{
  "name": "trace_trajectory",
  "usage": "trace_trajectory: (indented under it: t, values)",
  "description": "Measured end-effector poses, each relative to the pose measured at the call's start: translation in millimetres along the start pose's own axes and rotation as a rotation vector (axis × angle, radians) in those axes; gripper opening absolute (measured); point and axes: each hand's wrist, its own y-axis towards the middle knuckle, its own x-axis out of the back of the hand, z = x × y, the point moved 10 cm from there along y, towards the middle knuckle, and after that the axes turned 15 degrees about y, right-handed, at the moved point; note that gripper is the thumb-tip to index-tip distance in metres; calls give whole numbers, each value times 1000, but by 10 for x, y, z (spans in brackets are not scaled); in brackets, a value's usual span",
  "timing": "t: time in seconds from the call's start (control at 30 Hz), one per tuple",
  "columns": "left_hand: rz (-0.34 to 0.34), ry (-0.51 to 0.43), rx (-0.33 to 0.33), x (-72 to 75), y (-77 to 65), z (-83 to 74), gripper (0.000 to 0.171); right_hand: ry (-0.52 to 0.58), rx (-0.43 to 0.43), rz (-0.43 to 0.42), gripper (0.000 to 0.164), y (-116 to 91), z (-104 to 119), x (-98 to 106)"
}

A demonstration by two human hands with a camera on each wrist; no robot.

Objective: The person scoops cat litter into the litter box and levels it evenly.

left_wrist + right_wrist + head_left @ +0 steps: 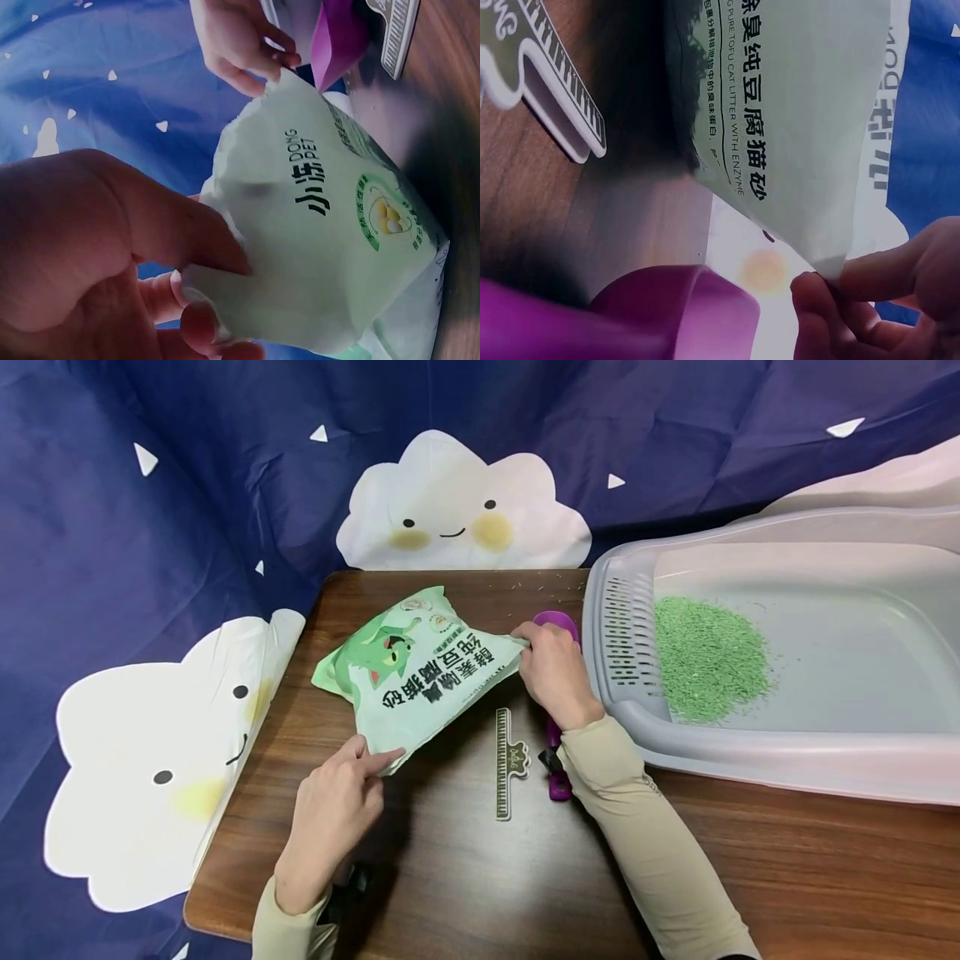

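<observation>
A pale green bag of tofu cat litter [420,668], printed with a green cat, lies slanted with its top edge raised toward me. My left hand [337,806] pinches the near left corner of that edge, thumb on one side and fingers on the other in the left wrist view. At the opposite corner, my right hand [557,672] pinches the bag between thumb and forefinger. Below the raised edge lies a flat ruler-patterned clip [504,768]. A purple scoop [557,620] lies partly hidden under the right hand and forearm.
To the right stands a large grey litter box [780,747] with a slotted end. Inside is a heap of green litter pellets [708,656]. A few stray pellets dot the far part of the brown table [450,877]. Behind hangs a blue cloth [225,527] with cloud faces.
</observation>
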Motion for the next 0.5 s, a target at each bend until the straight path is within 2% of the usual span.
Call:
trace_trajectory:
  t: [0.2, 0.4, 0.5]
  values:
    - [50, -47, 39, -71, 52, 78, 45, -9, 8, 23, 37, -24, -24, -54]
    - [66, -41, 12, -134, 48, 66, 34, -4, 30, 55, 35, -27, -12, -99]
    - [64, -26, -18, -171, 27, 34, 20, 2, 26, 90, 37, -15, -11, -114]
